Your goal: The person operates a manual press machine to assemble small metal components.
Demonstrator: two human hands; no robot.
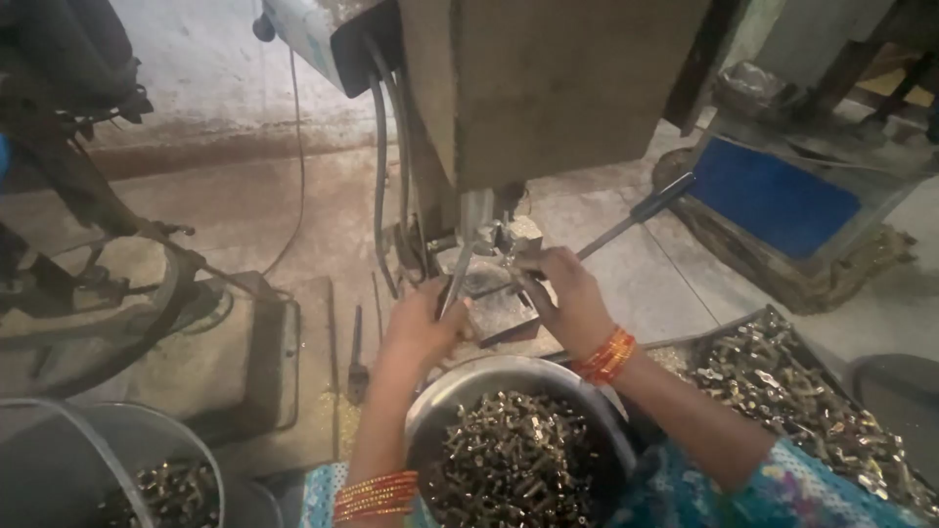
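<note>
Sitting nearest the camera, a round metal bowl (515,376) heaped with small brass-coloured parts (514,464) lies between the person's forearms. A flat tray (778,318) of similar parts lies to the right, and a bucket (117,430) holding a few more to the left. Just beyond the bowl, the left hand (423,328) is closed around a thin metal rod (453,284), and the right hand (567,293) is closed around a long lever handle (636,215), both at the small press machine (509,98) standing on the concrete floor (245,205). Farther right lies a blue-faced box (773,200).
</note>
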